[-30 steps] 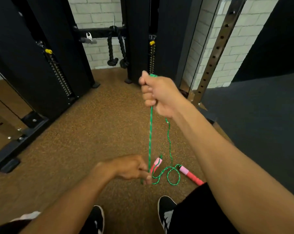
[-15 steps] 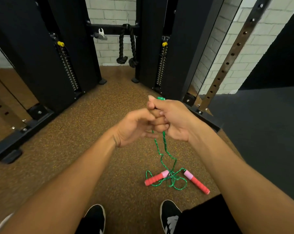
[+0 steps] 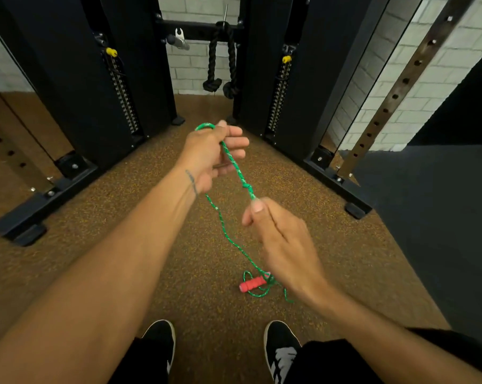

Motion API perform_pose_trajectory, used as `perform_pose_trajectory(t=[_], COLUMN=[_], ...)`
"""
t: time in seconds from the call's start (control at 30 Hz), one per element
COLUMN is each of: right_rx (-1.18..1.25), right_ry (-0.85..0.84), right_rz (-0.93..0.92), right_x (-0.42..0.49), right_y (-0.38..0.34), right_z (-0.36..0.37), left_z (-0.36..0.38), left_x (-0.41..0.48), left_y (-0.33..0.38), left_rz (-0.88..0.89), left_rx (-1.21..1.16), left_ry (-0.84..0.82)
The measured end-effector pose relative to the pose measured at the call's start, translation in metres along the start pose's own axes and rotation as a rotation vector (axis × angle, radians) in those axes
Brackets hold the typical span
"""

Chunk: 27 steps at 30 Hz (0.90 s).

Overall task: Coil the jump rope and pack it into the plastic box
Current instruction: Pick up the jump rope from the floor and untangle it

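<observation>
Jump rope (image 3: pixel 235 169), green cord: it is grasped in the curled fingers of the left hand (image 3: pixel 212 155), with a small loop standing above that grip, and pinched between thumb and fingertip of the right hand (image 3: pixel 281 239). A short span bearing a knot (image 3: pixel 248 187) is stretched between the two grips, the slack is hung beneath them to a red handle (image 3: pixel 253 284) lying tangled on the floor (image 3: pixel 151 217), and the plastic box is not seen. For a tidy coil, equal lengths are best drawn by the right hand and laid into the left grip; open floor is offered below both grips, with the black machine bases (image 3: pixel 40 206) kept well apart to either side.
</observation>
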State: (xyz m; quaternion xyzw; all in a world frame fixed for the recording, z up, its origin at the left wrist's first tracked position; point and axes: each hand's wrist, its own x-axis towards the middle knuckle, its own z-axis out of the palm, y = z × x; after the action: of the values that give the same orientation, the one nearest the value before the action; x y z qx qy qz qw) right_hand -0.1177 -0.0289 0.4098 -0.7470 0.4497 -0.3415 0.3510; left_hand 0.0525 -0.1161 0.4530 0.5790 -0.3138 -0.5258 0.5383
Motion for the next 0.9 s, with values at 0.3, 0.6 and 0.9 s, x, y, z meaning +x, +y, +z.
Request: perform_pose_trajectory(t=[0.3, 0.6, 0.9], right_rx=[0.651, 0.352, -0.097], right_ry=[-0.625, -0.587, -0.655], right_rz=[0.438, 0.379, 0.259], right_x=[0.025, 0.012, 0.023], right_y=[0.015, 0.042, 0.066], right_z=[-0.018, -0.011, 0.0], left_z=[0.03, -0.003, 0.002], left_x=[-0.029, 0.0, -0.008], left_y=[0.014, 0.019, 0.021], left_rz=[-0.006, -0.004, 0.076], left_rx=[-0.108, -0.327, -0.488], left_ry=[-0.278, 0.058, 0.017])
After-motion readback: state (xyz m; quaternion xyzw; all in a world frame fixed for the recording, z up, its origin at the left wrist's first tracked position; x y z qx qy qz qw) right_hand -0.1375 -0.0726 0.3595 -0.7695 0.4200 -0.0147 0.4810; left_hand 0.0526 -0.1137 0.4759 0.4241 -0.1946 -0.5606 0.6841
